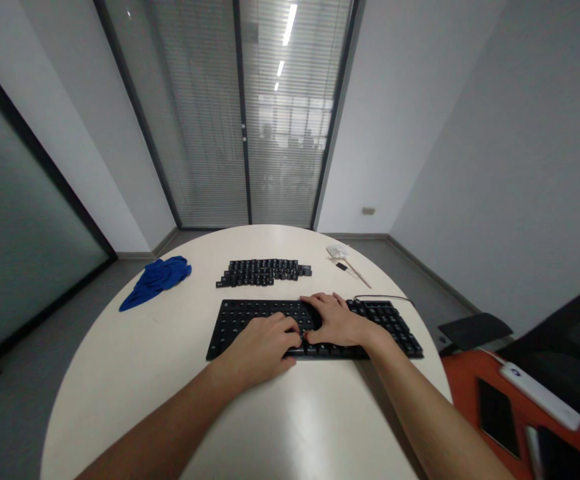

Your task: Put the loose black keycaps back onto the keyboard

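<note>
A black computer keyboard lies across the round table in front of me. Its left part is bare of keycaps and shows rows of small switches, while the right end still carries keys. My left hand rests on the middle of the keyboard, fingers curled together near its front rows; anything between them is hidden. Just to its right, my right hand lies over the keyboard with fingers stretched toward the back edge and the thumb apart, close to the left fingertips. Loose black keycaps sit in rows beyond the keyboard.
A crumpled blue cloth lies on the left of the white table. At the back right are a thin stick, a small black piece and crumpled clear-white material. An orange chair seat holds a phone and a white power strip.
</note>
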A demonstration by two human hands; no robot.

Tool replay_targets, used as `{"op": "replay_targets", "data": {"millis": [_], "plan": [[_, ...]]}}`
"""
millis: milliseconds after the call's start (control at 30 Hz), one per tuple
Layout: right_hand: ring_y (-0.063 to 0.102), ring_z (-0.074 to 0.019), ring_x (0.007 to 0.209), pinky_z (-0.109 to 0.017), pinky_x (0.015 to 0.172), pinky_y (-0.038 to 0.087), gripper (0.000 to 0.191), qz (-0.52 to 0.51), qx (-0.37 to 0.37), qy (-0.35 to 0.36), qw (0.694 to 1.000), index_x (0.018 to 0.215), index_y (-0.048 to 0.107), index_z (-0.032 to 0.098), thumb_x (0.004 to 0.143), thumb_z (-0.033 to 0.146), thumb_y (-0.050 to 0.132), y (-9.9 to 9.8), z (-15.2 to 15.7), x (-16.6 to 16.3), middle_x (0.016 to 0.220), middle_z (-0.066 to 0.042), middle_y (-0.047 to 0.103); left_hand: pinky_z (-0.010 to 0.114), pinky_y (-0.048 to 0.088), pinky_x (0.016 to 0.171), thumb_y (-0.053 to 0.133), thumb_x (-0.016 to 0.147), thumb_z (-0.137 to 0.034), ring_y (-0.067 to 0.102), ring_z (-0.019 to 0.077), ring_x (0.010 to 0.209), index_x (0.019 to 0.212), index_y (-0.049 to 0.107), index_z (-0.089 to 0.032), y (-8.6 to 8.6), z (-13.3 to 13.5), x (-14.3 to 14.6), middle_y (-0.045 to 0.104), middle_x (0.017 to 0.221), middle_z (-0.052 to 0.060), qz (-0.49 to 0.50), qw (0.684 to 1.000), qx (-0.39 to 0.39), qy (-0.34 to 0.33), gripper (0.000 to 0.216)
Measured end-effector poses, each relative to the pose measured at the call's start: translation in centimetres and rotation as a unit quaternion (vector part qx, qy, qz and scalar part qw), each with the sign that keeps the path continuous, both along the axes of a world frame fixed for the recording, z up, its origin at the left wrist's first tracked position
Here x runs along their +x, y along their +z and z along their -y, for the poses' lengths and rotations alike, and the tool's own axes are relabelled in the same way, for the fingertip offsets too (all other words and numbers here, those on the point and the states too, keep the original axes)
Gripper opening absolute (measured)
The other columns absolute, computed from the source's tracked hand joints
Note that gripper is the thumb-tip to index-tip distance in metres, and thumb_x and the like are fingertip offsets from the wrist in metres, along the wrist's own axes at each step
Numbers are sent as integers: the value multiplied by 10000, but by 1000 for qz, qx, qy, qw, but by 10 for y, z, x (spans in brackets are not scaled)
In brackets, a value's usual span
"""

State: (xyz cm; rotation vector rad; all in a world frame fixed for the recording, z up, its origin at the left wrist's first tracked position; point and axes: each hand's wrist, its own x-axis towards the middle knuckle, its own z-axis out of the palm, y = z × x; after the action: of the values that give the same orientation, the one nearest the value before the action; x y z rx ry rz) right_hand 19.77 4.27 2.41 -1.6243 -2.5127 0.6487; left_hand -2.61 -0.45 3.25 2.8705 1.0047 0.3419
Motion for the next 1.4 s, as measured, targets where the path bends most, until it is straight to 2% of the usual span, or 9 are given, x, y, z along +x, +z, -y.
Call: {"op": "replay_targets", "data": {"millis": [167,300,433,567,733,833,900,1133,1400], "plan": [[374,-377,1418,-594,1231,44,968,-8,8,7,1000,1510,437,182,669,549,745,-5,-2,3,1471,-168,475,336,529,764,729,861,-285,623,238,1037,1006,722,-229,0,-1,-2,696,1129,31,4,1000,-7,-2,156],[392,-367,1408,-592,1230,62,918,-16,8,13,1000,1509,439,209,699,525,731,-2,0,4,1458,-155,493,347,531,839,722,880,-390,623,232,1039,1020,720,-220,-2,-6,-8,695,1135,43,36,999,-24,-26,220],[387,-367,1414,-579,1234,84,879,-7,10,18,1000,1521,425,206,744,511,698,4,4,3,1465,-151,493,335,511,904,618,964,-347,637,207,1016,1069,702,-210,-6,-12,-11,713,1080,41,65,997,-27,-36,192],[387,-355,1420,-574,1239,81,875,-3,16,31,999,1531,413,194,772,530,687,5,4,5,1482,-161,482,351,505,889,564,990,-302,635,213,973,1035,689,-196,-9,-20,-13,712,1025,43,62,998,10,9,171],[401,-356,1415,-584,1235,107,867,-11,21,44,999,1521,431,214,787,602,677,6,2,10,1487,-159,490,355,506,879,536,997,-277,614,222,1001,1047,673,-198,-10,-36,-22,688,1054,55,80,986,69,126,167],[411,-359,1409,-594,1230,121,858,-17,21,49,998,1518,436,229,792,620,672,7,2,11,1479,-155,502,347,517,830,571,981,-300,603,239,1009,1093,669,-195,-11,-50,-28,666,1093,69,50,976,88,194,182],[414,-359,1407,-595,1231,124,849,-14,20,48,999,1519,436,234,797,617,667,9,2,10,1482,-154,500,348,513,825,582,972,-264,596,247,1014,1101,668,-195,-11,-61,-31,656,1098,76,23,971,103,217,170],[409,-361,1409,-593,1233,126,859,-12,19,48,999,1527,424,225,805,631,651,9,3,10,1484,-156,496,357,481,830,603,962,-247,570,262,1031,1086,661,-174,-6,-92,-26,643,1098,100,-59,965,143,213,155],[403,-369,1412,-579,1240,121,865,-13,18,44,999,1521,436,206,798,624,662,11,5,9,1489,-158,494,421,407,917,626,930,-199,566,294,1074,1048,695,-172,-7,-106,-11,677,1099,114,-93,966,146,193,140]]}}
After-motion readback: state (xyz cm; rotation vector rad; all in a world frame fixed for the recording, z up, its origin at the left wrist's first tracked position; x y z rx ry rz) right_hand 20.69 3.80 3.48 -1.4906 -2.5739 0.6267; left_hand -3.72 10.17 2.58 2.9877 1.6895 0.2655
